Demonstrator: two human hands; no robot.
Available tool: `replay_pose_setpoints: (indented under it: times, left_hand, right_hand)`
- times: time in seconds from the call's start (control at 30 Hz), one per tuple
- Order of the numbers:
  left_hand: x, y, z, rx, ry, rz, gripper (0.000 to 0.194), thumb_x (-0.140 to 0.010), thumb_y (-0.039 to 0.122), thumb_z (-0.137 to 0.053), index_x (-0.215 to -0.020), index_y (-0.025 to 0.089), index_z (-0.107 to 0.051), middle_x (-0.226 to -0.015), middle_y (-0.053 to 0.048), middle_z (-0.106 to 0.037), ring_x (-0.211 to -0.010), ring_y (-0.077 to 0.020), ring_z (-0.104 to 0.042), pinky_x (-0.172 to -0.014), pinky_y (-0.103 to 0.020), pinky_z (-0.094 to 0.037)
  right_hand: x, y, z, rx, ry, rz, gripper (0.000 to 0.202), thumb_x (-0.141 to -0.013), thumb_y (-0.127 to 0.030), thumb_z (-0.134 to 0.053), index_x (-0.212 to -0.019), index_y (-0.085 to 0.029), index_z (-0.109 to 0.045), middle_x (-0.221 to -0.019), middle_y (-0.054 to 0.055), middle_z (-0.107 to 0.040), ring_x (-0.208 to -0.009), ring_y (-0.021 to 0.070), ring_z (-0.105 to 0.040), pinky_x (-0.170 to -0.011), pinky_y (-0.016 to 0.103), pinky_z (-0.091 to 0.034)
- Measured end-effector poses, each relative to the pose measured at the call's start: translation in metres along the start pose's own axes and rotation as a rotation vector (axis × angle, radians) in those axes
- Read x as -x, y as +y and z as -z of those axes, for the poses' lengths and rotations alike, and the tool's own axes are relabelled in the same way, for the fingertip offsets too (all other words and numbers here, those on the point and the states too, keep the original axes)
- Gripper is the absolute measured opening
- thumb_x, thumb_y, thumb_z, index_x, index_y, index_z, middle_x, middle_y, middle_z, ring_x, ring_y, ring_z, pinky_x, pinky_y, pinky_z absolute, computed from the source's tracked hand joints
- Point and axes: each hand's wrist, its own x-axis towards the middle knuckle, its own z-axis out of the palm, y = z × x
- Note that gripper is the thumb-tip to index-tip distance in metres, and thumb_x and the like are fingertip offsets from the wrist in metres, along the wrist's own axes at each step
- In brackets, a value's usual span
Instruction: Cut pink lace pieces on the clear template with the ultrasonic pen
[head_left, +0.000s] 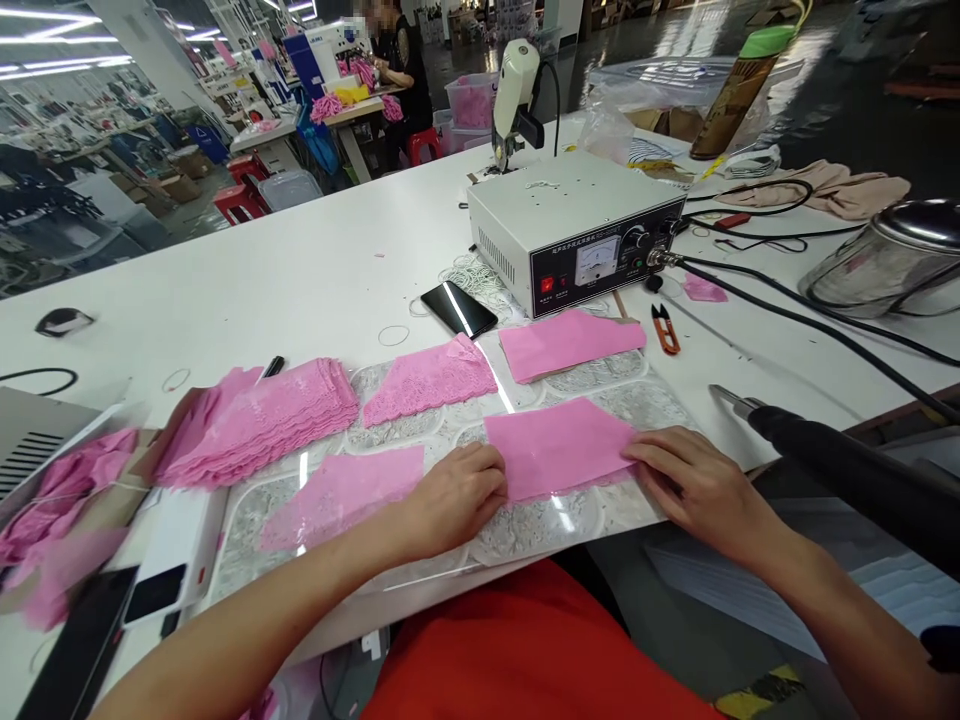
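Note:
In the head view, a plain pink fabric piece (562, 445) lies over a lace piece whose edge shows beneath it. My left hand (463, 497) rests at its left end, fingers curled down on the fabric. At the right end my right hand (694, 475) pinches the corner between thumb and fingers. Left of my hands is a pink lace piece (360, 485), partly under my left forearm. Farther back lie another lace piece (433, 380) and a stack of plain pink pieces (566, 343). A thick stack of pink lace (274, 415) sits to the left.
A clear patterned mat (622, 505) covers the near table. Behind it stand a control box (577, 225) with cables and a phone (459, 308). Orange snips (664, 330) lie right. A black handheld tool (847, 470) juts in near my right hand. A co-worker (405, 80) sits beyond.

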Motion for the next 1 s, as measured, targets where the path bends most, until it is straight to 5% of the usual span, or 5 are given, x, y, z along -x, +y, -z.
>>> replay_pose_setpoints:
  times: [0.3, 0.5, 1.0]
  left_hand:
    - [0.0002, 0.0018, 0.0046, 0.025, -0.006, 0.018, 0.022, -0.095, 0.012, -0.040, -0.078, 0.016, -0.053, -0.089, -0.006, -0.058, -0.084, -0.0166, -0.052, -0.079, -0.030, -0.047]
    - [0.0027, -0.0019, 0.0011, 0.055, -0.005, 0.025, 0.007, -0.092, 0.019, -0.054, -0.086, 0.018, -0.058, -0.097, -0.006, -0.059, -0.091, -0.0177, -0.054, -0.083, -0.031, -0.047]
    - [-0.0020, 0.0017, 0.0078, 0.174, 0.003, 0.125, 0.020, -0.091, 0.014, -0.046, -0.075, 0.017, -0.057, -0.090, -0.005, -0.058, -0.085, -0.0159, -0.055, -0.078, -0.028, -0.048]
  right_hand:
    - [0.0002, -0.0002, -0.0003, -0.029, 0.022, -0.025, 0.020, -0.086, -0.009, -0.054, -0.101, -0.020, -0.063, -0.093, 0.008, -0.069, -0.086, 0.0208, -0.064, -0.076, 0.035, -0.053]
    - [0.0006, -0.0010, -0.0016, -0.035, 0.008, -0.050, 0.019, -0.087, -0.010, -0.054, -0.100, -0.020, -0.063, -0.093, 0.008, -0.069, -0.087, 0.0215, -0.064, -0.077, 0.036, -0.052]
    - [-0.0014, -0.0021, -0.0011, -0.040, 0.004, -0.063, 0.021, -0.086, -0.009, -0.051, -0.100, -0.020, -0.063, -0.093, 0.007, -0.069, -0.087, 0.0209, -0.064, -0.076, 0.035, -0.053]
